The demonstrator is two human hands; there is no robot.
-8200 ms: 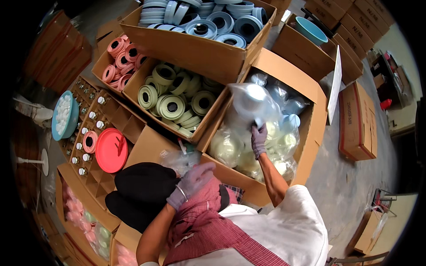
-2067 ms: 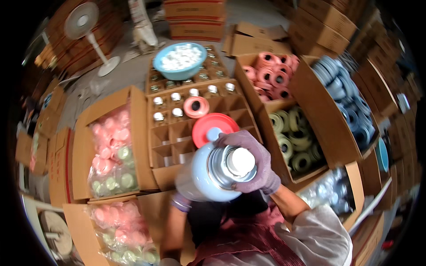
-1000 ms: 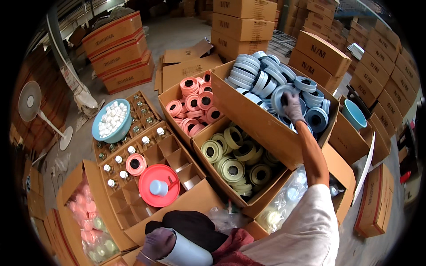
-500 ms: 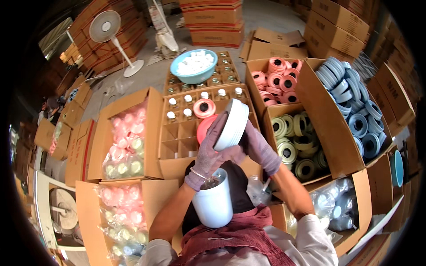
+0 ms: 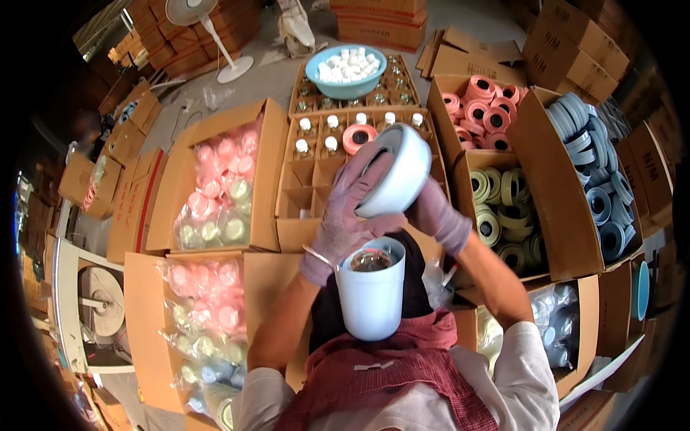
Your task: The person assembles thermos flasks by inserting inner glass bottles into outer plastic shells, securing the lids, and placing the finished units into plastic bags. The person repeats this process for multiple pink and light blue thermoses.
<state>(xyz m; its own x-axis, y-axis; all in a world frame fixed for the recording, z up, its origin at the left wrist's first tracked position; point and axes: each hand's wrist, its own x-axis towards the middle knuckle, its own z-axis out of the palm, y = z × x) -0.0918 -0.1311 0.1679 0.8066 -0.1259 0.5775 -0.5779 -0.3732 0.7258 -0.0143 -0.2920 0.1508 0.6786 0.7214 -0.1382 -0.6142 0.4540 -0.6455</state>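
Note:
Both my hands wear grey-purple gloves. Between them, above my lap, is a light blue round lid-like part point(image 5: 397, 172), tilted with its dark hollow side toward my left palm. My left hand point(image 5: 352, 194) grips its left edge, the thumb along the bottom. My right hand point(image 5: 438, 212) is closed against its lower right side, its fingertips partly hidden behind the part. Below them a light blue cylindrical cup point(image 5: 370, 302) stands upright on my lap, with a shiny glass liner point(image 5: 371, 261) inside its mouth.
Ahead is a divided carton point(image 5: 296, 194) holding white-capped bottles point(image 5: 331, 146) and a pink ring part point(image 5: 359, 138). Behind it sits a blue basin point(image 5: 345, 89) of white caps. Cartons of pink point(image 5: 496, 118), green point(image 5: 489, 226) and blue rings point(image 5: 598, 205) stand right; bagged pink parts point(image 5: 223, 172) left.
The light blue part has turned, so its hollow side shows more toward my left hand. My left hand has spread further over it. The whole view has shifted, and more of the cup's mouth shows.

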